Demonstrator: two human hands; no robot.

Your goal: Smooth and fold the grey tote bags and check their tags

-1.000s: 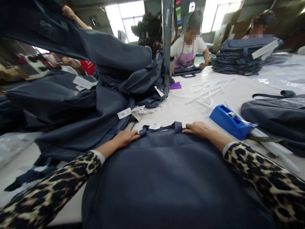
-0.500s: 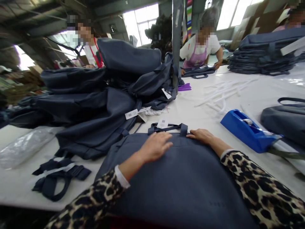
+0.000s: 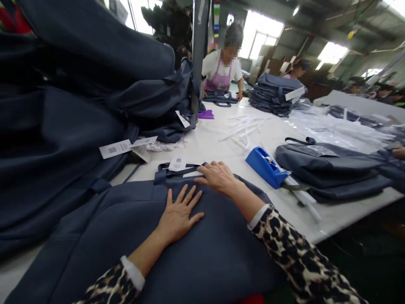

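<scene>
A dark blue bag [image 3: 221, 240] lies flat in front of me, its top edge facing away. My left hand [image 3: 179, 215] rests palm down on its upper front, fingers spread. At the top edge, my right hand [image 3: 220, 177] has its fingers bent over the right foot of the carry handle [image 3: 190, 170], with thumb and forefinger about it; part of the grip is hidden. A white tag [image 3: 177, 164] with a printed code lies across the handle.
Dark blue bags [image 3: 63, 126] are heaped at left, close to my bag. A blue tape dispenser [image 3: 265, 166] stands right of my hands, beside more bags [image 3: 322, 169]. White strips [image 3: 245, 128] lie farther back. Across the table, a person in a purple apron [image 3: 220, 78] handles a bag.
The view has swung right and come closer. My left hand has spread its fingers lower on the bag. My right hand has moved from beside the handle onto its right foot.
</scene>
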